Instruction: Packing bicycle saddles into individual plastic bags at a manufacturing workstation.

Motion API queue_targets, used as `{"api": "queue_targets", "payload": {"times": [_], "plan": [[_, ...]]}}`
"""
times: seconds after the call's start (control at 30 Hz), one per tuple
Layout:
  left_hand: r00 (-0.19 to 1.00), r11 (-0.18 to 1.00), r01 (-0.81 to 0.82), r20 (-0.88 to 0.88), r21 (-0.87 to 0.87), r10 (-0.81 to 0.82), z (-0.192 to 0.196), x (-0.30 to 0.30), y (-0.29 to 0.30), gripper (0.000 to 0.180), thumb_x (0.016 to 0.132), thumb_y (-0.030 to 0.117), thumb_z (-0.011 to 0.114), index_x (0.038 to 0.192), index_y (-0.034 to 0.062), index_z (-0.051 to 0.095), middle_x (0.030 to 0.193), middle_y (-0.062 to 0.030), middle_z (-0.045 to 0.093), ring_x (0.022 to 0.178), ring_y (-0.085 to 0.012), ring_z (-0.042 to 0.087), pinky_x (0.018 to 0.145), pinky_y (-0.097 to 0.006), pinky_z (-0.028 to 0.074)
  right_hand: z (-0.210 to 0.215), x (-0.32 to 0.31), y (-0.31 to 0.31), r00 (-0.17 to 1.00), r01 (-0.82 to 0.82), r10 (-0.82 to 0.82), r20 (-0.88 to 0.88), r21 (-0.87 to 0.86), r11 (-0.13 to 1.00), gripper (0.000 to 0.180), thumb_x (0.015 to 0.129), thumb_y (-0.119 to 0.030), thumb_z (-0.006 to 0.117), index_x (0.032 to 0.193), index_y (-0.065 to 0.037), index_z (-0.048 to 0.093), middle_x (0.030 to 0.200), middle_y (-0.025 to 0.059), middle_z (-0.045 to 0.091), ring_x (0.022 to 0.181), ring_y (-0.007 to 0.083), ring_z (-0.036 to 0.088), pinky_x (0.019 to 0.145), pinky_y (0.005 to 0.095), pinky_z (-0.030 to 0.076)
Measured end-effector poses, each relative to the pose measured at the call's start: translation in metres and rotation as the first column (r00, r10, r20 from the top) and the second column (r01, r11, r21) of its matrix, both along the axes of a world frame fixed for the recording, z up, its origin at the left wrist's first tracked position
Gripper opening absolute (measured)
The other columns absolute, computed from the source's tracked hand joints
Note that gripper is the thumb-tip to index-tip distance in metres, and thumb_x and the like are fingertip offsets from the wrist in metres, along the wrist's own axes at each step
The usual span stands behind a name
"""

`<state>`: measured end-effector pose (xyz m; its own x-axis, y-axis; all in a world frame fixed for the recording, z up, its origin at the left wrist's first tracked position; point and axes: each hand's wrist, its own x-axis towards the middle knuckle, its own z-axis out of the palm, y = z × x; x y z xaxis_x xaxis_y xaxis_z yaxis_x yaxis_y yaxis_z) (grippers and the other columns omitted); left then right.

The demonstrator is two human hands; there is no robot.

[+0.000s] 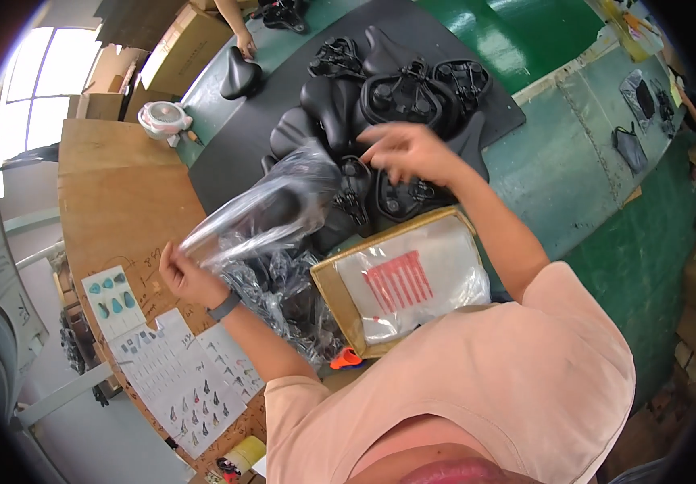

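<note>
My left hand point(183, 276) pinches the end of a clear plastic bag point(271, 206) that holds a black bicycle saddle, lifted above the bench. My right hand point(408, 153) hovers with fingers spread over a pile of black bicycle saddles point(400, 97) lying on a dark mat point(227, 153); it holds nothing. Below the raised bag lies a heap of bagged saddles point(279, 294). A cardboard box point(325, 292) filled with folded clear bags with red print sits just in front of me.
A wooden board point(122, 194) at left carries printed sheets point(179, 379). A small white fan point(162, 119) stands beyond it. Another person's hand point(245, 44) rests by a single saddle point(241, 77) at the far end. Cardboard boxes point(187, 44) stand behind. An orange tool point(346, 357) lies near the box.
</note>
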<state>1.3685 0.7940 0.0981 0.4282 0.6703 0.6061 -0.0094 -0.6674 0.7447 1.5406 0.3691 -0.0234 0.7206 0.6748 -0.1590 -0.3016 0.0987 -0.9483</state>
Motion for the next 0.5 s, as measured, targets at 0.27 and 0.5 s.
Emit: {"api": "queue_targets", "payload": {"times": [0.27,0.5], "plan": [[0.916,0.878,-0.401,-0.141,-0.263,0.376,-0.081,-0.123,0.105,0.027,0.105,0.007,0.067,0.129,-0.0044,0.069,0.092,-0.0059,0.069,0.069,-0.0109,0.059,0.061,-0.028,0.050,-0.269,0.080,-0.161,0.467,0.759,-0.674,0.572,-0.650,-0.025,0.103,0.088,-0.055,0.082,0.158,0.008,0.042,0.153,0.0339,0.056,0.142,0.0471,0.056,0.121,0.0518,0.044],[0.933,0.853,-0.331,-0.274,-0.402,0.233,-0.152,-0.163,0.100,0.047,0.103,0.007,0.068,0.147,-0.0053,0.056,0.104,-0.0149,0.079,0.082,-0.0170,0.072,0.070,-0.029,0.056,-0.246,0.031,-0.187,0.624,0.727,-0.720,0.303,-0.563,0.393,0.109,0.073,-0.051,0.096,0.153,0.006,0.048,0.137,0.0241,0.069,0.124,0.0369,0.069,0.107,0.0462,0.054]]}}
